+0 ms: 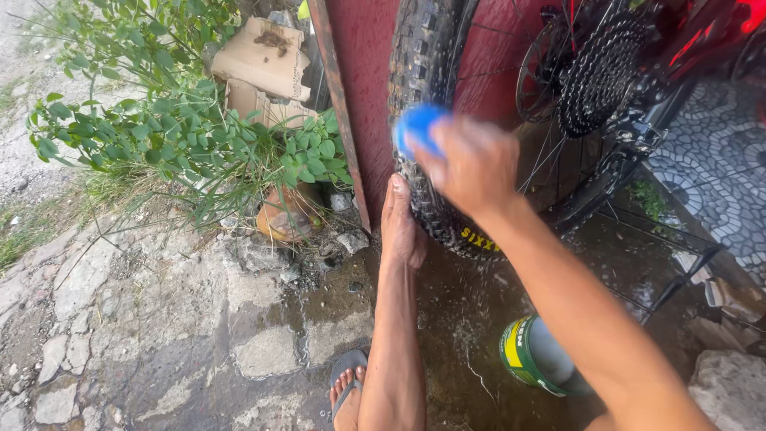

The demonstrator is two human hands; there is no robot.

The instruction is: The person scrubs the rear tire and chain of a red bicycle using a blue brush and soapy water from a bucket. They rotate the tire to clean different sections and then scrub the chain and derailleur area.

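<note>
A knobby black bicycle rear tyre (423, 56) stands upright against a dark red wall. My right hand (467, 164) is blurred and shut on a blue brush or sponge (416, 126), pressed against the tyre's tread. My left hand (399, 223) rests flat on the lower left side of the tyre, fingers pointing up. The wheel's sprocket cluster (602, 72) and spokes show to the right of my right hand.
A green and yellow can (531, 355) stands on wet ground under my right arm. A stand's black legs (678, 263) reach right. Leafy bush (159, 120), cardboard (263, 56) and a rusty pot (287, 215) lie left. My sandalled foot (347, 391) is below.
</note>
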